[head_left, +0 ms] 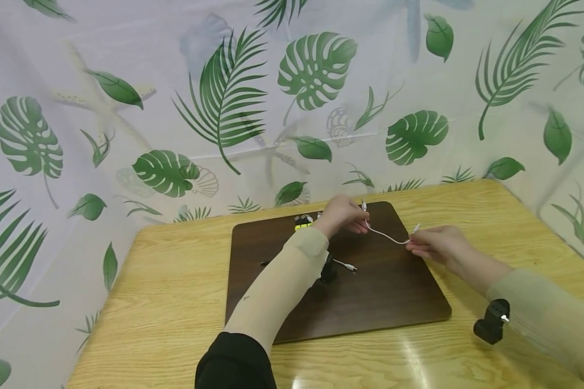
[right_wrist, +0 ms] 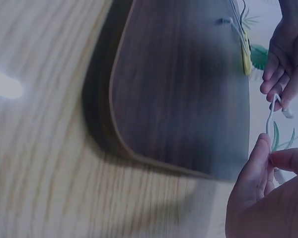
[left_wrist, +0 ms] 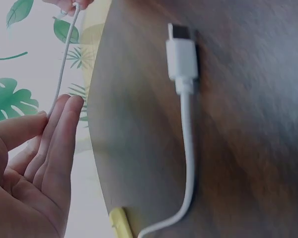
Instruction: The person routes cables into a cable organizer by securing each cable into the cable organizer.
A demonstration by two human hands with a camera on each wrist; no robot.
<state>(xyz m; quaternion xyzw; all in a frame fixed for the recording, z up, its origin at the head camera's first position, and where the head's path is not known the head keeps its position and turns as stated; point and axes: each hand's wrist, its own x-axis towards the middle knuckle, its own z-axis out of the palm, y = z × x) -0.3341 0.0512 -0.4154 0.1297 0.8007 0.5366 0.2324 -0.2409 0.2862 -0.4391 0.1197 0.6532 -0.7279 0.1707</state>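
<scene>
A short white charging cable stretches between my two hands above the dark brown board. My left hand pinches it near one end, and a plug sticks up past the fingers. Near the other end, my right hand grips it between thumb and fingers, with a second plug tip showing above. The left wrist view shows the cable running from the left thumb and fingertips up to the right hand. Below the left wrist, another white cable with a USB-C-looking plug lies on the board.
The dark brown board lies on a wooden table. Near its back edge is a yellow item with dark plugs beside it, partly behind the left arm. A leaf-patterned cloth hangs behind the table.
</scene>
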